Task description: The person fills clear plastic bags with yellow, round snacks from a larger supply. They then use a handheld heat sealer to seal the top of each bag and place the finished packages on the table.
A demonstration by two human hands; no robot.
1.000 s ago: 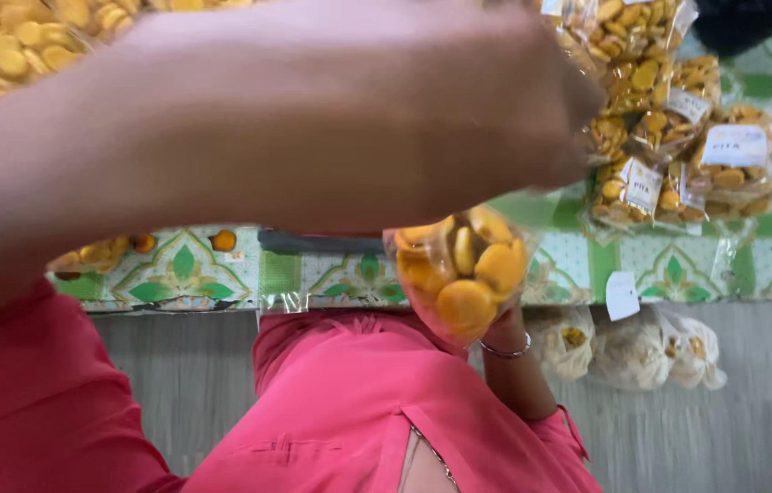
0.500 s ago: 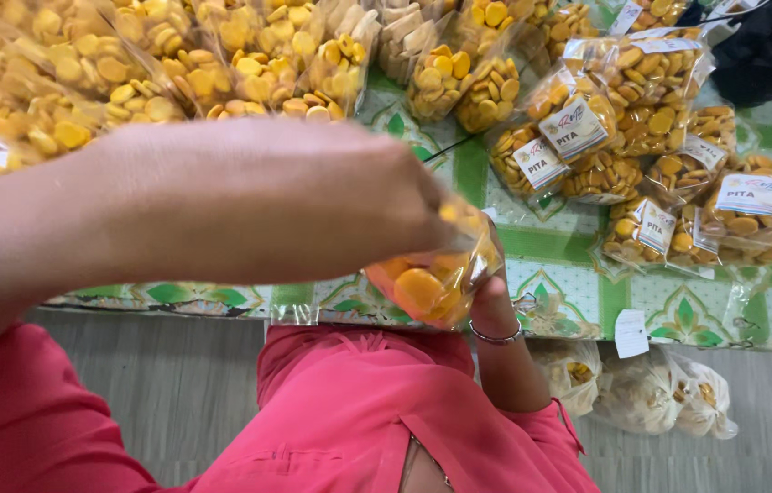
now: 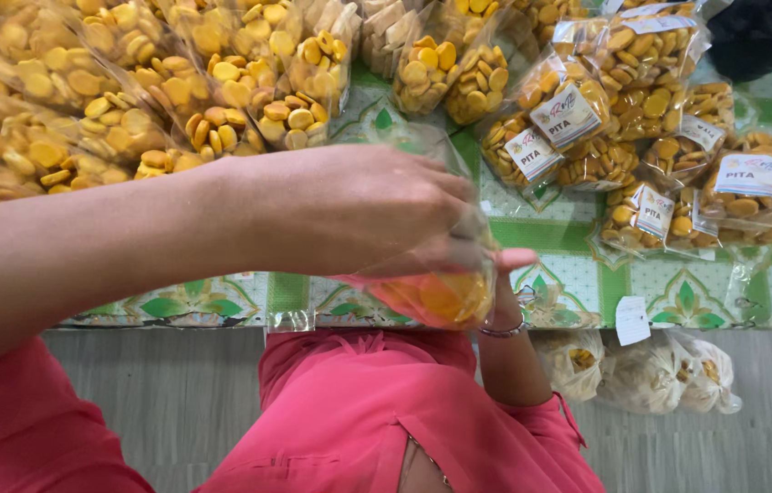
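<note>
My left hand [image 3: 377, 210] reaches in from the left and closes over the top of a clear plastic bag of round yellow biscuits [image 3: 441, 297]. My right hand [image 3: 506, 274], with a thin bracelet on its wrist, holds the same bag from below and behind; only its fingertips and wrist show. I hold the bag over the near edge of the table [image 3: 568, 283], above my pink-clad lap. Most of the bag is hidden by my left hand.
Many clear bags of yellow biscuits [image 3: 176, 82] crowd the green-and-white patterned tablecloth. Labelled bags [image 3: 641, 100] lie at the right. A white tag [image 3: 631, 319] hangs off the table edge. More filled bags [image 3: 651, 370] sit on the grey floor at lower right.
The view has tilted up, so more of the table shows. The bag has dropped to the table edge, and my left hand now covers its top.
</note>
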